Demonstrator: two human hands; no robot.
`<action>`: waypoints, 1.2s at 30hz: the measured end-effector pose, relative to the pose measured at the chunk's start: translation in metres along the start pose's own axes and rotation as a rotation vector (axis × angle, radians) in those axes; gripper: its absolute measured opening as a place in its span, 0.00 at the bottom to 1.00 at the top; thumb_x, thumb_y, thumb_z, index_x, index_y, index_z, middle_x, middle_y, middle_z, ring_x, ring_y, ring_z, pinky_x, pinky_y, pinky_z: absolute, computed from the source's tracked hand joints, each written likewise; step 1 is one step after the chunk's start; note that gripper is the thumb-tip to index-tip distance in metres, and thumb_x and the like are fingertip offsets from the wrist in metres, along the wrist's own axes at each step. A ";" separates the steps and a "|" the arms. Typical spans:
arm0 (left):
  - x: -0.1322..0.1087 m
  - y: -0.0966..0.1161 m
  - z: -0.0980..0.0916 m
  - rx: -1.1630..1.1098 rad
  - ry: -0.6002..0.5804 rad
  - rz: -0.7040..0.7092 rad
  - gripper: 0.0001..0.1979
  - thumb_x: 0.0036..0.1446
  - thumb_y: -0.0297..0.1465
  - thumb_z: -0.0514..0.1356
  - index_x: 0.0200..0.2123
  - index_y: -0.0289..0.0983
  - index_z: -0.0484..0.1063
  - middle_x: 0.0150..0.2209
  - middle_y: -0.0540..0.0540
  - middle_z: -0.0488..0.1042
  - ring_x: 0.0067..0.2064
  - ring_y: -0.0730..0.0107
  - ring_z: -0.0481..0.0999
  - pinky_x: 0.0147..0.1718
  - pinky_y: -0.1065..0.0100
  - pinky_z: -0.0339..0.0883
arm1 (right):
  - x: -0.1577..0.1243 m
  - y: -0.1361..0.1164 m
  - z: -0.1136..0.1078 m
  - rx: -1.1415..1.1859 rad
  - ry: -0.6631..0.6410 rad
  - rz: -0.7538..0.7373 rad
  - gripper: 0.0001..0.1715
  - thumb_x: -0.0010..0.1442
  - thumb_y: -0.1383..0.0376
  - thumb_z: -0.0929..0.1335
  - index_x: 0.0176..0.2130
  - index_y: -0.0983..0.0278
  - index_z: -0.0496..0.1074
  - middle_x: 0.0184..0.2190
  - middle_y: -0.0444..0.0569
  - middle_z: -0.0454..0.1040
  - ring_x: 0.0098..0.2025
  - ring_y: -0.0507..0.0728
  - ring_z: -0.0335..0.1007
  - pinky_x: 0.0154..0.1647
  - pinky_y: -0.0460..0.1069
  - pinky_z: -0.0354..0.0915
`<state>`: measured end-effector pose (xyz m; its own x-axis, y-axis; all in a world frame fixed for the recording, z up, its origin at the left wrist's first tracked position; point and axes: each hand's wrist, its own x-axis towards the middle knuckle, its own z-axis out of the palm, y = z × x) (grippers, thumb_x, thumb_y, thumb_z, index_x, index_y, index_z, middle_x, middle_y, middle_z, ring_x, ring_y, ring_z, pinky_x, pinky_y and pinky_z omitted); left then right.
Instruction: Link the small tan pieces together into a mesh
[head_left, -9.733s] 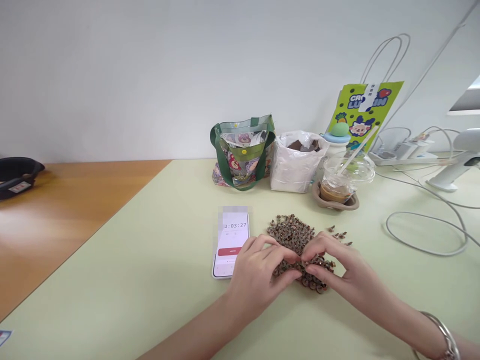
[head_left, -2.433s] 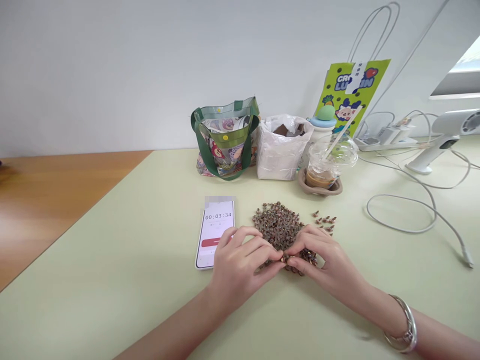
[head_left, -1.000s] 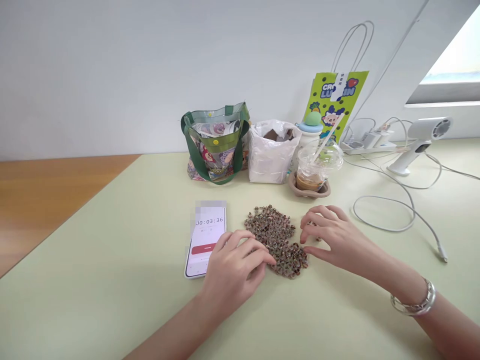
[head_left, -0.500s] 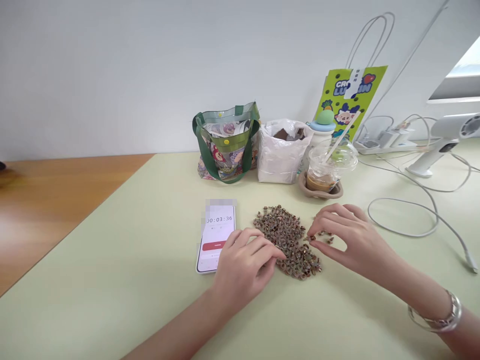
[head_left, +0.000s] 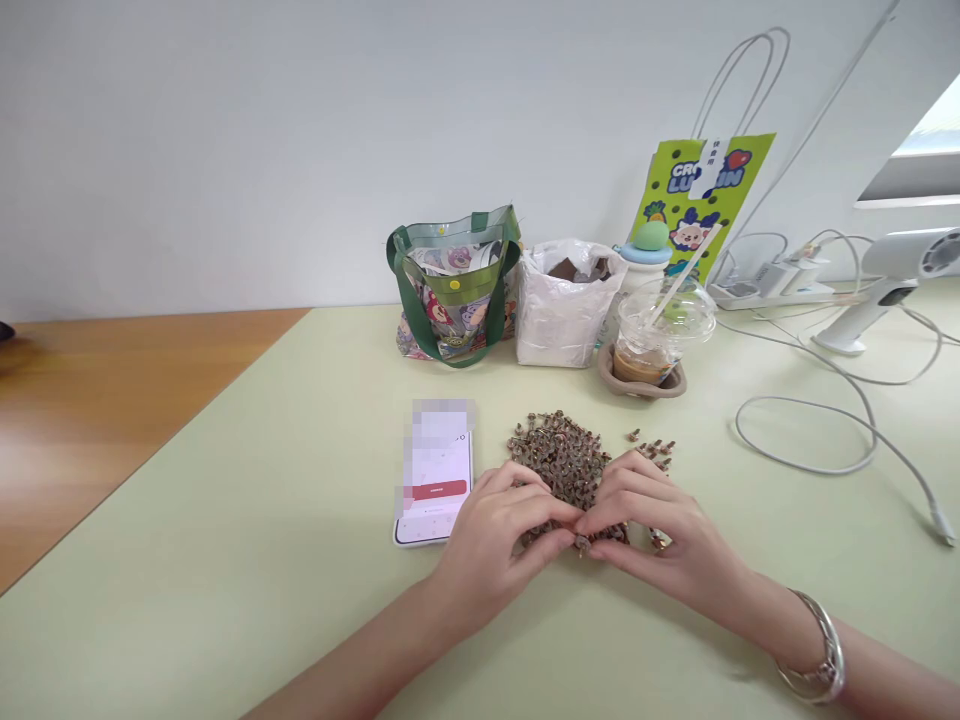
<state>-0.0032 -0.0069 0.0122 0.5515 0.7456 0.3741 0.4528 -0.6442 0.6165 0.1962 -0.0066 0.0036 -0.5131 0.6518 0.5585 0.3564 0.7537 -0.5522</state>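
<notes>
Where hands (head_left: 495, 555) (head_left: 649, 525) meet, ring beads (head_left: 559, 462) (heaped)

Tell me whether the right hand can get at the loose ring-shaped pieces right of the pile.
Probably yes: the right hand rests just below the loose ring-shaped pieces, and nothing stands between them, so the way looks free.

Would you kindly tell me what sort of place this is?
Probably a home or office room: a pale green desk, a phone, a takeaway drink cup and a power strip.

Mottled brown-and-cream rings (head_left: 559, 465) on a pale-green desk (head_left: 225, 580), lime-green cartoon-print bag (head_left: 701, 190) behind.
</notes>
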 end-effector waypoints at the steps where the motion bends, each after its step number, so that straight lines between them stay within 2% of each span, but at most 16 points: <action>1: 0.000 0.000 0.000 -0.027 0.003 -0.009 0.06 0.58 0.31 0.55 0.35 0.41 0.72 0.31 0.51 0.75 0.40 0.67 0.67 0.39 0.65 0.63 | 0.000 0.000 0.000 0.009 -0.002 0.002 0.07 0.55 0.68 0.68 0.37 0.59 0.70 0.28 0.42 0.74 0.33 0.53 0.63 0.36 0.51 0.62; 8: 0.002 0.002 0.000 -0.127 0.033 -0.083 0.03 0.55 0.32 0.59 0.31 0.40 0.72 0.30 0.49 0.73 0.39 0.66 0.68 0.37 0.65 0.65 | 0.000 -0.004 0.001 0.044 -0.008 0.033 0.09 0.57 0.70 0.66 0.39 0.59 0.70 0.29 0.44 0.75 0.35 0.53 0.64 0.38 0.51 0.63; 10: 0.003 0.004 -0.001 -0.113 0.051 -0.091 0.01 0.53 0.30 0.60 0.31 0.40 0.72 0.30 0.50 0.73 0.39 0.67 0.68 0.37 0.66 0.65 | 0.001 -0.006 0.000 0.051 -0.001 0.092 0.09 0.57 0.71 0.65 0.39 0.59 0.69 0.29 0.44 0.74 0.35 0.54 0.63 0.37 0.50 0.63; 13: 0.003 0.006 -0.003 -0.080 0.091 -0.102 0.04 0.51 0.28 0.62 0.32 0.40 0.71 0.31 0.51 0.74 0.38 0.68 0.68 0.37 0.66 0.64 | 0.001 -0.007 -0.002 0.057 -0.005 0.211 0.09 0.59 0.71 0.62 0.39 0.60 0.68 0.29 0.45 0.72 0.37 0.54 0.63 0.37 0.50 0.63; 16: 0.002 0.006 -0.004 -0.019 0.156 -0.079 0.05 0.49 0.27 0.63 0.31 0.40 0.71 0.29 0.52 0.74 0.37 0.68 0.68 0.37 0.66 0.64 | 0.002 -0.008 -0.005 0.083 -0.070 0.280 0.09 0.62 0.67 0.60 0.37 0.60 0.69 0.30 0.47 0.71 0.38 0.56 0.62 0.38 0.52 0.62; 21: 0.001 0.004 -0.002 0.116 0.237 0.035 0.03 0.49 0.30 0.64 0.29 0.41 0.72 0.27 0.53 0.75 0.38 0.66 0.69 0.37 0.65 0.63 | 0.003 -0.010 -0.003 0.118 -0.151 0.271 0.10 0.62 0.64 0.61 0.32 0.62 0.68 0.28 0.48 0.70 0.36 0.56 0.62 0.38 0.52 0.62; 27: 0.001 0.002 0.002 0.198 0.304 0.120 0.04 0.50 0.30 0.64 0.27 0.41 0.70 0.26 0.56 0.76 0.37 0.69 0.70 0.37 0.67 0.61 | 0.002 -0.010 0.001 0.087 -0.084 0.307 0.04 0.58 0.65 0.65 0.32 0.61 0.69 0.28 0.47 0.71 0.36 0.56 0.64 0.37 0.51 0.63; 36: 0.000 0.000 0.002 0.221 0.306 0.150 0.05 0.52 0.29 0.63 0.27 0.40 0.68 0.29 0.61 0.77 0.38 0.72 0.70 0.39 0.68 0.56 | 0.001 -0.008 0.003 -0.035 -0.008 0.226 0.01 0.54 0.65 0.68 0.31 0.60 0.70 0.27 0.45 0.73 0.34 0.56 0.65 0.38 0.54 0.62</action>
<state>-0.0018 -0.0076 0.0103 0.4044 0.6353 0.6580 0.5411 -0.7462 0.3879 0.1905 -0.0127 0.0069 -0.4232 0.8038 0.4181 0.4900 0.5912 -0.6406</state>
